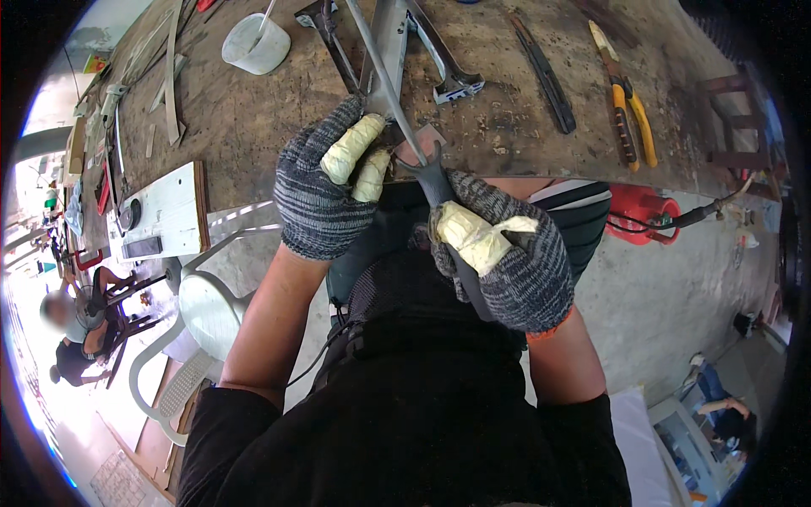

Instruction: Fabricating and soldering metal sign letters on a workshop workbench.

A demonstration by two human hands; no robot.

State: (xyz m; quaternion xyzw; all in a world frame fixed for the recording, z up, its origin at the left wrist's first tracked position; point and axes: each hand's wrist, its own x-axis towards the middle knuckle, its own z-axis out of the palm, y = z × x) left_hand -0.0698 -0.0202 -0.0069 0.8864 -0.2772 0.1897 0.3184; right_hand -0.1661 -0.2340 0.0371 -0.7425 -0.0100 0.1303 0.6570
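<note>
At bench edge [524, 156]: your right hand [511, 258] wrapped round grey-handled rod tool [434, 182]; long axis runs away, leftward, over metal frame [395, 46], just beside left hand [325, 190], fingers curled, can't tell if pinching.

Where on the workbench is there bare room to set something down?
Bare wood lies between the white tub, left hand and white-faced board; a speckled patch opens between the metal frame and the long black tool. Crowding is at upper left, among thin strips, and around that frame.
</note>
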